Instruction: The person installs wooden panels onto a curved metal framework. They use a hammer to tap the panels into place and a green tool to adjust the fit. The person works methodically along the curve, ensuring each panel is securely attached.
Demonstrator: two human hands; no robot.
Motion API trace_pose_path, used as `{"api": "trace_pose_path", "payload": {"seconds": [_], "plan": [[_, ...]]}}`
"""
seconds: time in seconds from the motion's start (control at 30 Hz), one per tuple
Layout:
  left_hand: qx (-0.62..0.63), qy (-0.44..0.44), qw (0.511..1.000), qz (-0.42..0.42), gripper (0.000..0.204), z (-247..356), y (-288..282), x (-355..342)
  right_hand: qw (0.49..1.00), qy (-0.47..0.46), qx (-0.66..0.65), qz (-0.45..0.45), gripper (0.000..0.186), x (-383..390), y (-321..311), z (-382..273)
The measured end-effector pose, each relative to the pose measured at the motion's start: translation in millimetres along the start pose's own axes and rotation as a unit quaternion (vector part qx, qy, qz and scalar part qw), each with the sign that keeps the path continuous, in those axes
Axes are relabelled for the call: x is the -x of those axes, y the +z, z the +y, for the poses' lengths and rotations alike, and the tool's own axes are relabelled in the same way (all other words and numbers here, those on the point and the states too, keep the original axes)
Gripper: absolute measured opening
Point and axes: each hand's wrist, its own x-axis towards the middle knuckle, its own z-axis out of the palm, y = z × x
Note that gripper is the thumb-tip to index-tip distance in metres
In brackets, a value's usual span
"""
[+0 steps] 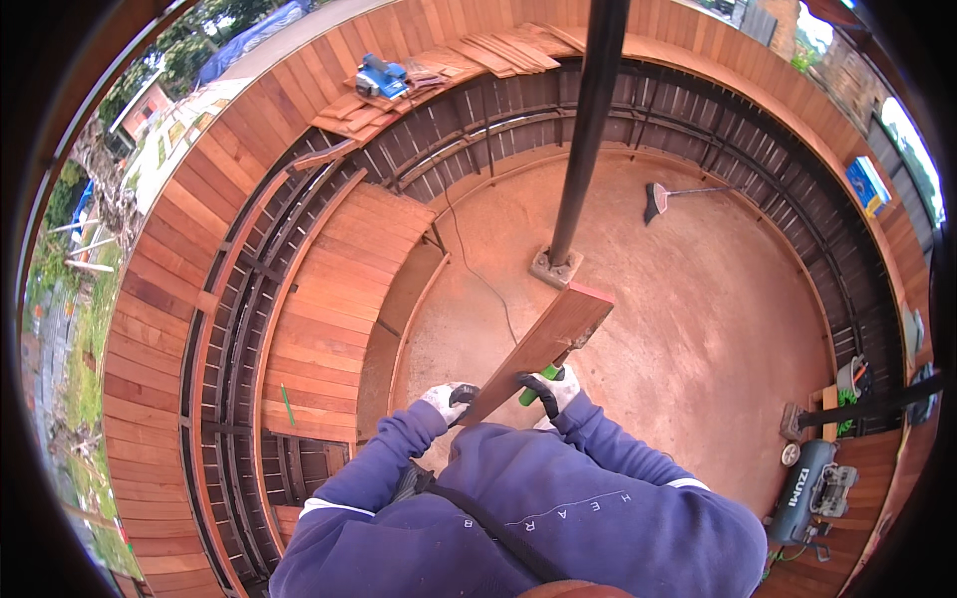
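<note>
A reddish-brown wooden board [543,342] slants up and away from my body, its near end at my waist. My left hand [454,401], in a white and black glove, is closed on the board's near left edge. On the board's right side, my gloved right hand [554,390] wraps round a green-handled tool [539,385]. The tool's dark head lies close against the board's edge, and its kind cannot be made out. The board's far end reaches near the concrete foot [555,267] of a black pole [588,140].
Curved slatted bench [334,299] at left, with a thin green stick [287,406] on it. A blue power saw [381,76] and loose planks [498,55] lie on the far rim. A cable [469,249] crosses the floor; a broom [656,202] lies beyond. Air compressor [809,488] at right.
</note>
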Motion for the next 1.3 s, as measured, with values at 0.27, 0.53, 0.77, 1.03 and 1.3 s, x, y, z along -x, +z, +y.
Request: {"api": "trace_pose_path", "payload": {"seconds": [0.27, 0.53, 0.77, 1.03, 1.3], "plan": [[0.078, 0.187, 0.969, -0.139, 0.049, 216, 55, -154, 0.979, -0.067, 0.121, 0.15, 0.018, 58, -162, 24], [-0.043, 0.252, 0.94, -0.227, 0.028, 331, 168, -283, 0.954, -0.051, 0.199, 0.217, 0.033, 106, -337, 3], [-0.02, -0.207, 0.952, -0.226, 0.043, 288, 148, -366, 0.946, -0.017, 0.028, 0.323, 0.035, 103, -431, 28], [0.172, -0.042, 0.975, -0.131, 0.036, 370, 155, -454, 0.942, -0.1, 0.228, 0.225, 0.052, 20, -517, -28], [0.332, -0.143, 0.908, -0.21, 0.045, 417, 129, -585, 0.966, -0.078, 0.171, 0.18, 0.048, -87, -634, -83]]}}
